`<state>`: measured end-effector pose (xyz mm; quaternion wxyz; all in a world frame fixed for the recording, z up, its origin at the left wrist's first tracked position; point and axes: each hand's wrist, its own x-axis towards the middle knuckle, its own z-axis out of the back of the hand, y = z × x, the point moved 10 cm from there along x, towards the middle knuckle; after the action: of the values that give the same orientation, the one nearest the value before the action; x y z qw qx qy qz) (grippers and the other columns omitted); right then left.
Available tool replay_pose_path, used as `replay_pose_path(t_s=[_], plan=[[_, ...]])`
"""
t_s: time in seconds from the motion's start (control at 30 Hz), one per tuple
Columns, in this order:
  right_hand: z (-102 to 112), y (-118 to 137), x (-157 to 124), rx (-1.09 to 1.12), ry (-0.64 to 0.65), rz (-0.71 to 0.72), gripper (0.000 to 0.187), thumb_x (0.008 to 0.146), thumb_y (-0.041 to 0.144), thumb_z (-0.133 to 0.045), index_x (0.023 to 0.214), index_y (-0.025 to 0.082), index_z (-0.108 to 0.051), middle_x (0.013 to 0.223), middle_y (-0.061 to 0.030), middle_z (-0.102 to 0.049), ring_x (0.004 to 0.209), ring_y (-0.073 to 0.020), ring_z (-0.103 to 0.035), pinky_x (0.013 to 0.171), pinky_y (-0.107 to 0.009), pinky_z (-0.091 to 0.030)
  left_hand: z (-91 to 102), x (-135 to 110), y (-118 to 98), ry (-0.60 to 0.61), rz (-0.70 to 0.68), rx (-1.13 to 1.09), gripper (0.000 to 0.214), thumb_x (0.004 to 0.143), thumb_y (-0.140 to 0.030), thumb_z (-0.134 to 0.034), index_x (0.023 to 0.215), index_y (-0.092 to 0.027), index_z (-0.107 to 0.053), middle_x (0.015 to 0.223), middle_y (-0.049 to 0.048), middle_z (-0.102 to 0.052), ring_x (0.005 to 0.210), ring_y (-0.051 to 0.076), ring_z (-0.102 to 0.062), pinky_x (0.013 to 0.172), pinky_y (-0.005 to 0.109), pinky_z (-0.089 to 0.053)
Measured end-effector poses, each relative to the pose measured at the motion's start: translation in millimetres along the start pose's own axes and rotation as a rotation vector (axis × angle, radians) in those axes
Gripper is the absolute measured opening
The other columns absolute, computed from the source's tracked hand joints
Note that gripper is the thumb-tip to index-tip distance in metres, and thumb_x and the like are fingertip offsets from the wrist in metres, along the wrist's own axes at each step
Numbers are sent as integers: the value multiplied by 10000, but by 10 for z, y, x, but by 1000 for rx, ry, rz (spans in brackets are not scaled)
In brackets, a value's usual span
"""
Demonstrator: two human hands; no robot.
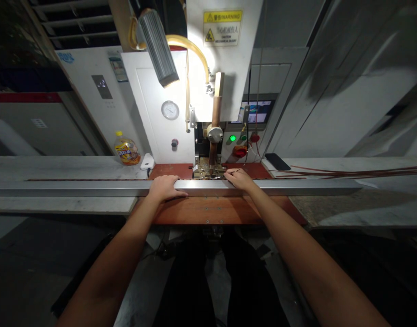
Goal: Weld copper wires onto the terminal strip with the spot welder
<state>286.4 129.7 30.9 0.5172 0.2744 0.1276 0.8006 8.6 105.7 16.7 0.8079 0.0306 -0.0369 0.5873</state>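
Silver bar (208, 187) lies across the worktop (75, 204). Left hand (164, 187) clasps it, thumb spread; right hand (240, 179) curls right of the copper rod (213, 152), grip unclear.

A sticker (222, 28) on the white machine housing (234, 72) reads "警告/WARNING", "当心机械伤人" and "CAUTION MECHANICAL", the last word blurred.

Long bar (208, 185): smooth metal, satin sheen; board (184, 211) matt (wood, perhaps).
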Motion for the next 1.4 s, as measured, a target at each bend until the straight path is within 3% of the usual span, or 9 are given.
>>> replay_pose_path(t_s=[0.87, 1.4], plan=[[60, 37, -165, -88, -143, 76, 344, 948, 350, -450, 674, 228, -619, 797, -62, -718, 780, -190, -626, 735, -273, -391, 161, -167, -129, -189, -51, 82, 732, 743, -845, -555, 1132, -241, -692, 1117, 101, -738, 1035, 320, -662, 836, 384, -443], [89, 57, -186, -97, -133, 102, 361, 947, 364, -421, 665, 227, -600, 768, -65, -702, 749, -186, -609, 726, -283, -386, 161, -177, -157, -177, -37, 69, 711, 751, -826, -566, 1140, -242, -682, 1078, 101, -727, 1023, 316, -643, 844, 385, -427]])
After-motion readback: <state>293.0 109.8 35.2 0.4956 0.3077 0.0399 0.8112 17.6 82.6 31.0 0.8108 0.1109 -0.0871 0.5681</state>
